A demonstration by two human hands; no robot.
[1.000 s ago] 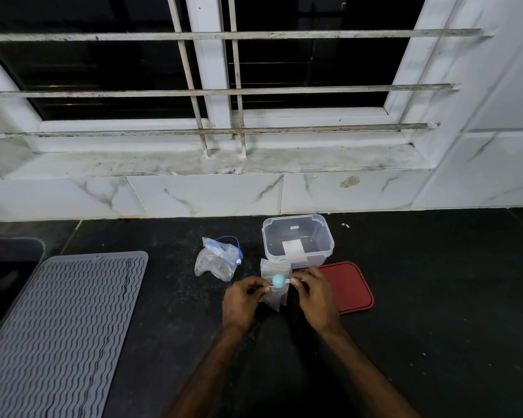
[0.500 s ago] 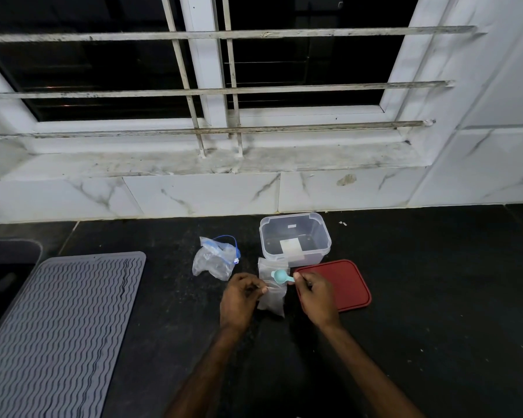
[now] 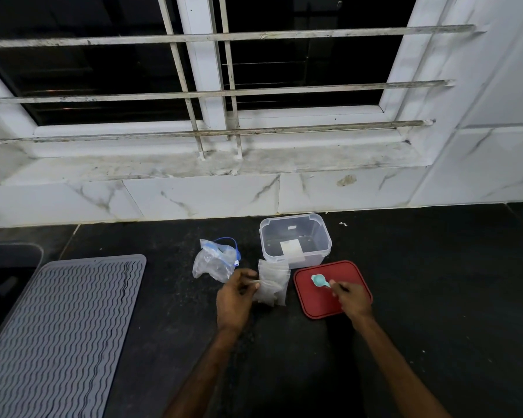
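**Two hands at a dark bench: L pinches a clear pouch, R holds a teal scoop over a red lid**

View from above, looking down a person's bare forearms onto a black speckled bench [image 3: 435, 297]. The L hand [image 3: 234, 300] is curled, w/ thumb & forefinger pinching the top-left edge of a small clear pouch [image 3: 274, 286]. The pouch stands roughly upright on the bench. It's crumpled & seems to be more than one layer of plastic; contents can't be made out.

The R hand [image 3: 352, 298] is well apart from the L. Its fingers are curled, pinching the handle of a small teal scoop [image 3: 318, 280]. The scoop's bowl points up & left, away from the person, & sits over a red lid [image 3: 314, 310]; can't tell whether it touches the lid. The lid lies flat on the bench just R of the pouch. It has rounded corners, & the R hand covers its near-right part.

Just behind pouch & lid stands a clear plastic tub [image 3: 326, 247], open-topped & squarish, w/ a white label [image 3: 291, 248] on its near wall. L of the tub, near the L hand's knuckles, lies a crumpled zip bag [image 3: 215, 262] w/ a blue seal strip. At far L on the bench is a grey ribbed mat [image 3: 61, 327] w/ wavy ridges, running off the bottom edge.

Behind the bench are white marble-look tiles [image 3: 200, 197], a stained sill [image 3: 284, 161] & a window w/ metal bars [image 3: 212, 93]; the glass is dark.
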